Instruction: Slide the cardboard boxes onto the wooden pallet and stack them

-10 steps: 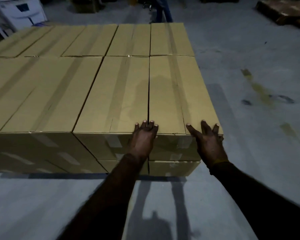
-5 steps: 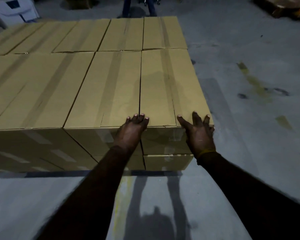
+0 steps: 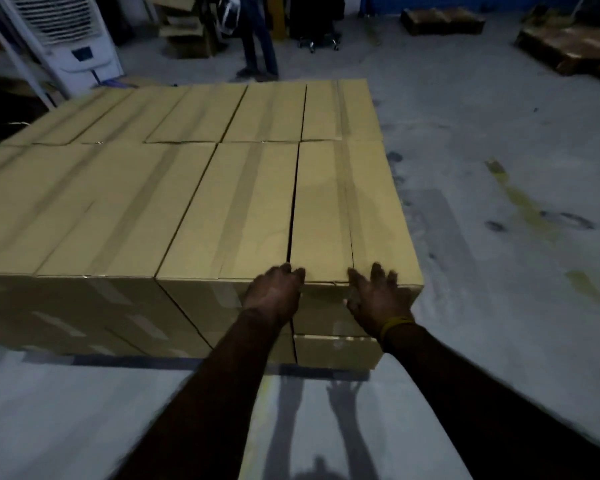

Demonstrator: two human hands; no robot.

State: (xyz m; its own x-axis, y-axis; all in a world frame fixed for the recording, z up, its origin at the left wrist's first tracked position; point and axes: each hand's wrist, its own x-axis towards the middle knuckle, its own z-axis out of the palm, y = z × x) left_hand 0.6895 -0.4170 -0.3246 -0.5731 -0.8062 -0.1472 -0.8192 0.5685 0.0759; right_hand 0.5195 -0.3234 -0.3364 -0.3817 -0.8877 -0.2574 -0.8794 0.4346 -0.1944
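A low block of long taped cardboard boxes fills the middle, two layers high. The nearest right-hand box (image 3: pixel 343 209) lies at the block's front right corner. My left hand (image 3: pixel 274 294) presses flat on that box's front face at its left edge, fingertips at the top rim beside the seam. My right hand (image 3: pixel 378 297) presses the same face near the right corner, fingers spread and straight. The neighbouring box (image 3: pixel 236 209) sits flush on the left. Whatever the boxes stand on is hidden beneath them.
Bare concrete floor (image 3: pixel 499 237) stretches to the right and in front of me. A person's legs (image 3: pixel 258 46) stand behind the stack. A white cooler unit (image 3: pixel 70 36) is at the back left, wooden pallets (image 3: pixel 568 46) at the back right.
The view has tilted up, showing more of the room behind. Both hands remain on the front of the right-hand box, slightly closer together than before.
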